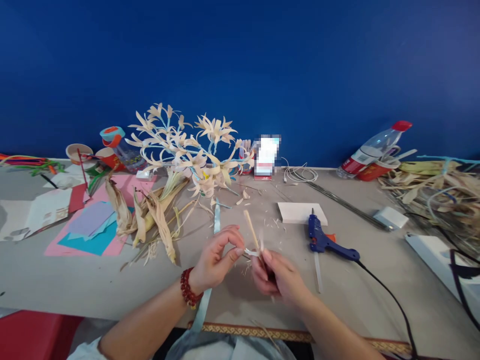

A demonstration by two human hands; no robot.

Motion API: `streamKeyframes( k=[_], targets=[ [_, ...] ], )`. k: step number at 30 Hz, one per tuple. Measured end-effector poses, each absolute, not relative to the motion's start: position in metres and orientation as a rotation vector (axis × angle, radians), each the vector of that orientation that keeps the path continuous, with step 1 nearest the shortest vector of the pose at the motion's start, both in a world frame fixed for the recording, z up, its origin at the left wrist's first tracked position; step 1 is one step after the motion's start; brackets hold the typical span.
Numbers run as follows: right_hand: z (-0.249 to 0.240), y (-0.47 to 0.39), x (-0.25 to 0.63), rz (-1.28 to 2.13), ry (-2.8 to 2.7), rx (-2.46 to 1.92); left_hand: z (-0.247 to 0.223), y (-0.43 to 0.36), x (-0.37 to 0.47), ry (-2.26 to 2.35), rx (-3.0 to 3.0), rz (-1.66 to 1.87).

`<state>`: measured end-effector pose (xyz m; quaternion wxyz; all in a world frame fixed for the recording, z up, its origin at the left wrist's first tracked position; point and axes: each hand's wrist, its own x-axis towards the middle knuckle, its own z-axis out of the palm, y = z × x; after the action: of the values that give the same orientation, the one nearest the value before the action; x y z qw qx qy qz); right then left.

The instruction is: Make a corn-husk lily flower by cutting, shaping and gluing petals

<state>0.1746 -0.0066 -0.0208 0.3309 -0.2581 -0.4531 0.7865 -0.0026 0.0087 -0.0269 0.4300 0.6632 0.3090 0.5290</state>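
My left hand point(219, 257), with a red bead bracelet on its wrist, pinches the end of a thin white strip point(251, 252). In my right hand point(275, 275), the fingers are closed round a narrow pale piece, like a strip of corn husk point(250, 227), which points up and to the left. The white strip runs across to the right fingertips, where that husk piece is held; how they join is hidden. Small pale shreds lie on the table about both hands. Just behind stands a bunch of husk flowers point(215, 131) on pale blue stems.
A blue glue gun point(322, 240) lies right of my hands, near a white box point(300, 213). Dried corn husks point(161, 220) and coloured paper point(84, 235) spread on the left. Wires point(345, 205), a tilted bottle point(371, 152) and a power strip point(442, 265) are at the right.
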Motion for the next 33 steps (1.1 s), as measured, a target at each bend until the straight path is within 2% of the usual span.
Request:
streamKeyframes(
  k=[4, 7, 10, 16, 20, 27, 33],
  targets=[
    [-0.02, -0.009, 0.173, 1.401, -1.7, -0.953, -0.024, 0.006, -0.001, 0.819, 1.719, 1.296],
    [-0.02, -0.011, 0.172, 1.238, -1.807, -1.03, -0.022, 0.004, 0.0, 0.827, 1.779, 1.295],
    [-0.02, -0.011, 0.172, 1.4, -1.725, -0.99, -0.021, 0.003, 0.001, 0.809, 1.805, 1.29],
    [-0.018, -0.009, 0.172, 2.05, -1.207, -0.665, -0.023, 0.007, 0.0, 0.75, 1.798, 1.351],
    [-0.018, -0.009, 0.175, 2.145, -1.111, -0.579, -0.025, 0.012, -0.003, 0.777, 1.763, 1.329],
    [-0.013, -0.01, 0.178, 1.328, -1.853, -0.944, -0.013, 0.009, -0.011, 0.706, 1.991, 1.251],
    [-0.01, -0.01, 0.178, 1.143, -1.997, -0.963, -0.012, 0.008, -0.013, 0.771, 2.121, 1.272]
  ],
)
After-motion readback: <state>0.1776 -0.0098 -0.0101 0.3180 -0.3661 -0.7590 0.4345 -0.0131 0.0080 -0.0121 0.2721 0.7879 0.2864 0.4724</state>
